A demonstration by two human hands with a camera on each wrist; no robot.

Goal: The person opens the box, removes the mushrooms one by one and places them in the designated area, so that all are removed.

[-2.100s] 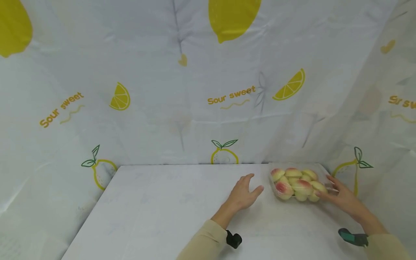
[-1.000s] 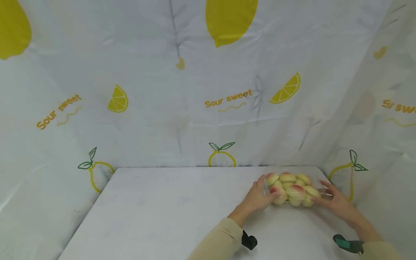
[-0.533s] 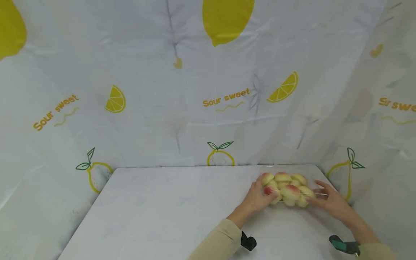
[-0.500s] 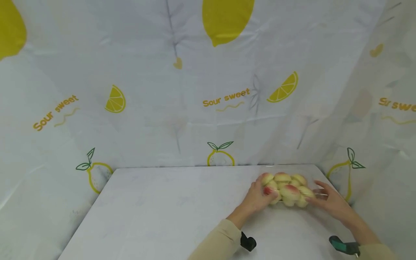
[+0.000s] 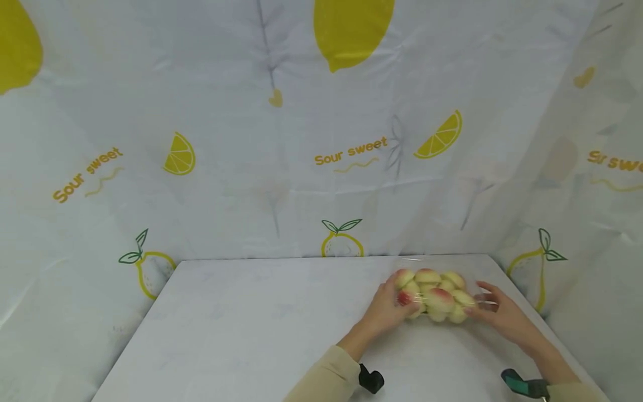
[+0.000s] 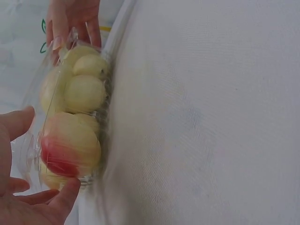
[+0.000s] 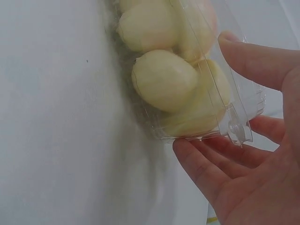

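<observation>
White table (image 5: 236,324), lemon-print cloth (image 5: 241,195) behind, clear box (image 7: 238,125) of peaches (image 5: 438,300), left hand (image 5: 385,310) gripping left end, right hand (image 5: 506,317) gripping right end.

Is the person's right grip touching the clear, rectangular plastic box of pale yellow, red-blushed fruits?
Touching. The right wrist view shows it: the right grip has fingertips against the lower edge at one end of the clear plastic box.

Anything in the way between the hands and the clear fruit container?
Nothing visible: left hand and right hand hold the clear container at opposite ends. Only its plastic separates them from the fruit inside.
</observation>
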